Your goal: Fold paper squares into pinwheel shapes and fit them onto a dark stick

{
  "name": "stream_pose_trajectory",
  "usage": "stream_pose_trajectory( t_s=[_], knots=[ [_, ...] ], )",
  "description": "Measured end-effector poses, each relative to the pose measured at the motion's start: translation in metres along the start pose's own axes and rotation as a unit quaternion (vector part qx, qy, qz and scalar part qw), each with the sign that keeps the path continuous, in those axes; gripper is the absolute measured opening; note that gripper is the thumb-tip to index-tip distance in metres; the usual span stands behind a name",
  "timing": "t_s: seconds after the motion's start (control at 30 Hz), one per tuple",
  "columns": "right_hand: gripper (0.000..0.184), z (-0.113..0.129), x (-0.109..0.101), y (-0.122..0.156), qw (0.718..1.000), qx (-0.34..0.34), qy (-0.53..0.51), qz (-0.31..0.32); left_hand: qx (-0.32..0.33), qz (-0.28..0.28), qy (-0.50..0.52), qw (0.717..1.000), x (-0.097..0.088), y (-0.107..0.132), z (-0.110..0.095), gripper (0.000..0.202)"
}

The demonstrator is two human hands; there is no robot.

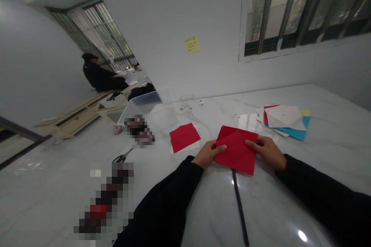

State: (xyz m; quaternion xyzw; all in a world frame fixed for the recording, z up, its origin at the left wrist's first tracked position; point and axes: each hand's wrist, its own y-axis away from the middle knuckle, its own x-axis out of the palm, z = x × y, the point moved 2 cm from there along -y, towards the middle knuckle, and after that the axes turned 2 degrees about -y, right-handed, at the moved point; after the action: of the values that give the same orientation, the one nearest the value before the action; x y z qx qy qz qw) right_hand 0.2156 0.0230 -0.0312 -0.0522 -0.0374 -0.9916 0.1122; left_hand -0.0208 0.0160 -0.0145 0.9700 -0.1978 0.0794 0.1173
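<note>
Between my two hands is a red sheet of paper [235,154], roughly square with faint crease lines. My left hand [208,153] pinches its left edge, thumb on top. On the opposite edge, my right hand [268,149] grips it the same way; the fingers beneath are hidden. A thin dark strip [240,208] runs from under the sheet toward me; whether it is joined to the paper I cannot tell. Left of my hands, another red sheet [184,137] lies over a white one on the white marbled surface [214,212].
A stack of coloured papers [285,119] lies to the right. Scissors [121,157] rest at left near blurred-out items and a clear plastic bin [139,104]. A yellow note [191,44] sticks to the wall. Far left, a person [100,73] sits by a window.
</note>
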Motion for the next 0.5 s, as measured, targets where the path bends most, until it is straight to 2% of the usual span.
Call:
stream_pose_trajectory(
  t_s=[0.1, 0.2, 0.33, 0.5],
  knots=[
    [0.030, -0.005, -0.006, -0.005, 0.998, 0.019, -0.045, -0.048, -0.002, 0.007, 0.099, 0.995, -0.001, 0.000, -0.003, 0.049],
    [0.030, -0.007, -0.009, -0.008, 0.993, 0.017, -0.094, -0.068, 0.000, 0.022, 0.167, 0.986, -0.001, 0.000, -0.007, 0.052],
    [0.033, -0.003, -0.007, -0.007, 0.991, 0.021, -0.107, -0.080, 0.028, 0.019, 0.118, 0.992, 0.003, 0.000, -0.005, 0.054],
    [0.031, 0.004, 0.001, 0.001, 0.997, 0.011, -0.036, -0.070, 0.066, -0.011, 0.026, 0.997, 0.010, -0.002, 0.003, 0.056]
  ],
)
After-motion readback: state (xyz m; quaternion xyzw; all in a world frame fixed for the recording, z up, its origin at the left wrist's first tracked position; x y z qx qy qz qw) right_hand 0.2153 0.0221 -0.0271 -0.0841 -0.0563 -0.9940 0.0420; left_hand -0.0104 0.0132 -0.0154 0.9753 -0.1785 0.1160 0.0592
